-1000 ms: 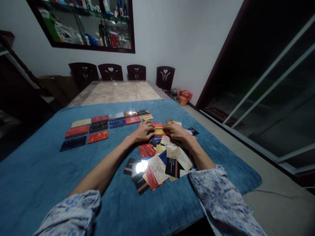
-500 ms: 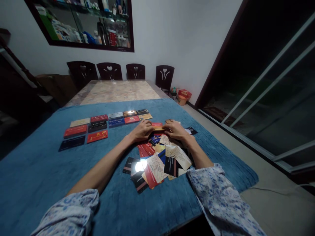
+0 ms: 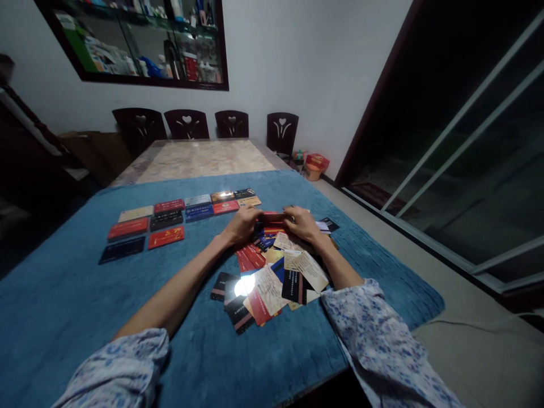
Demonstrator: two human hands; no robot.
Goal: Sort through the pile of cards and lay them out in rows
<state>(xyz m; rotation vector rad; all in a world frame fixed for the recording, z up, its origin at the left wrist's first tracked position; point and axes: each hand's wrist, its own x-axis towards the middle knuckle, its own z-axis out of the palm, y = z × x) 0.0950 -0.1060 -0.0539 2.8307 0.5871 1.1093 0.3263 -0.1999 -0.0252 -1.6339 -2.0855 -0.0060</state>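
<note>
My left hand and my right hand meet over the far end of a loose heap of cards on a blue cloth. Both pinch the ends of one red card, lifted a little off the heap. The heap mixes red, dark, blue and pale printed cards, overlapping in disorder. To the left lie sorted cards in neat rows, flat on the cloth, red, black, blue and cream ones.
The blue cloth covers the near part of a long marble-patterned table. Several dark chairs stand at its far end under a glass wall cabinet. A sliding glass door is at the right, red boxes on the floor.
Both hands have lifted a red card from the heap's far end and now hold it between them; earlier the fingers lay down on the cards. The view shifted slightly.
</note>
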